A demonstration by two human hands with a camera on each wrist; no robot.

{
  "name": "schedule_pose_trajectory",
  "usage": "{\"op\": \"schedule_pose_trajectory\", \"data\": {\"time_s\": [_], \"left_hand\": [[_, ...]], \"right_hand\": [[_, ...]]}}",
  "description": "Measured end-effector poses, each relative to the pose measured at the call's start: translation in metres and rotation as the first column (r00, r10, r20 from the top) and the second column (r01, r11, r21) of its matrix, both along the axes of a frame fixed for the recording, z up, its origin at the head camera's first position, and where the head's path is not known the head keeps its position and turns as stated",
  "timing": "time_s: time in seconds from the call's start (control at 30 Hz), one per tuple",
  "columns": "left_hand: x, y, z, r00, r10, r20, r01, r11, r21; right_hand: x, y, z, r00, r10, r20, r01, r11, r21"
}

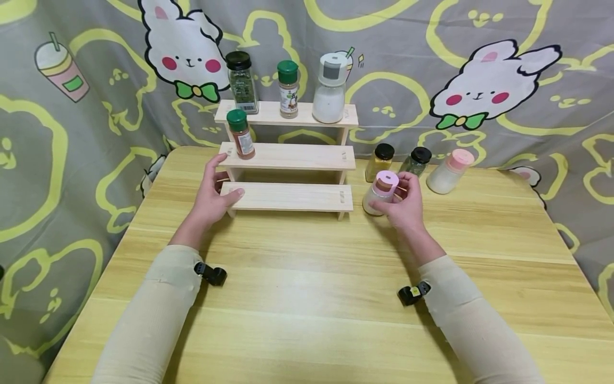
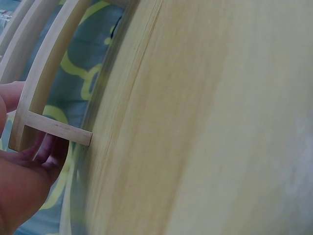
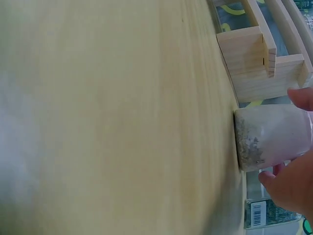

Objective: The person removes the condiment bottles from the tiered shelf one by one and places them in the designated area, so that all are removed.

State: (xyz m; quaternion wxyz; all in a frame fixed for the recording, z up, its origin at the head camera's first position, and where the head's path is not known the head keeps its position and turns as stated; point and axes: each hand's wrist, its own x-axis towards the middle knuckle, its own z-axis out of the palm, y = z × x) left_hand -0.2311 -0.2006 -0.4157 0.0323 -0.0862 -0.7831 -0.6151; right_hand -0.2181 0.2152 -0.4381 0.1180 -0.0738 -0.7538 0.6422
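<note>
My left hand (image 1: 211,194) grips the left end of a three-step wooden spice rack (image 1: 288,198), its thumb on the lowest shelf. In the left wrist view, fingers (image 2: 46,149) show behind the rack's end. My right hand (image 1: 405,205) holds a glass seasoning jar (image 1: 379,194) with a pink lid, between thumb and fingers, just right of the rack. The right wrist view shows this jar (image 3: 271,134) with its base at the tabletop and pale contents inside. A green-capped bottle (image 1: 241,134) of reddish spice stands at the left of the middle shelf.
On the top shelf stand a black-capped herb jar (image 1: 243,85), a green-capped bottle (image 1: 288,90) and a white-topped jar (image 1: 330,90). Behind my right hand are a yellow spice jar (image 1: 380,161), a black-capped jar (image 1: 416,161) and another pink-lidded jar (image 1: 449,172). A patterned curtain (image 1: 384,64) hangs behind the table.
</note>
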Motion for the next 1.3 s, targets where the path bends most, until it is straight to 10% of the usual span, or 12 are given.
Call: {"op": "schedule_pose_trajectory", "data": {"time_s": [0.47,1.3], "left_hand": [[-0.017,-0.01,-0.027,1.0,0.02,-0.01,-0.021,1.0,-0.015],[-0.02,-0.012,-0.03,1.0,0.014,-0.004,-0.014,1.0,-0.009]], "right_hand": [[-0.004,0.004,0.022,0.995,0.034,-0.089,-0.033,0.999,0.016],[-0.013,-0.009,0.069,0.974,0.09,-0.207,-0.099,0.995,-0.034]]}}
